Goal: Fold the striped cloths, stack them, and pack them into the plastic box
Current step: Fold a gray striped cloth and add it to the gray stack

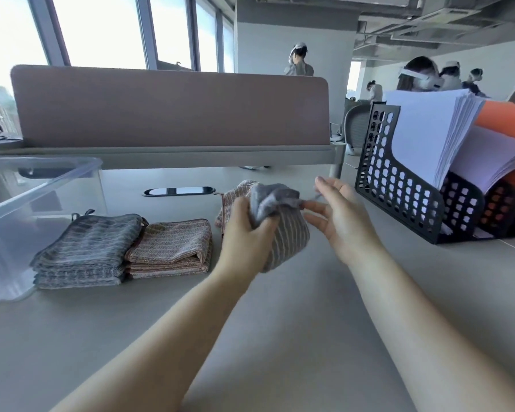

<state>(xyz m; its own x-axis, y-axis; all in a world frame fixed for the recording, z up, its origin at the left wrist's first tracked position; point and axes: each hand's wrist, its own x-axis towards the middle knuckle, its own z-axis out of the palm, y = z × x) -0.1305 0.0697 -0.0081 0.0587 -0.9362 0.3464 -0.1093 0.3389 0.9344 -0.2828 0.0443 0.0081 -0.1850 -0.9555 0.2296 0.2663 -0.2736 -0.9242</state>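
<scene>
Straight ahead, above a grey desk [280,337], the left hand [244,233] grips a bunched grey striped cloth [289,236] with its fingers curled round it. The right hand [339,221] pinches the cloth's corner, other fingers spread. Bare desk runs from the hands toward the viewer; a padded divider [170,108] closes the far edge. At left, a clear plastic box [42,185] stands just beside a folded grey stack [87,248], which touches a folded pink stack [173,248]. At right, a black file rack [399,191] holds white paper [428,135] and orange sheets [509,117].

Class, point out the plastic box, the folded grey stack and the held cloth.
plastic box [42,189], head view, upper rim.
folded grey stack [92,236], head view, top layer.
held cloth [292,237], head view, striped part.
</scene>
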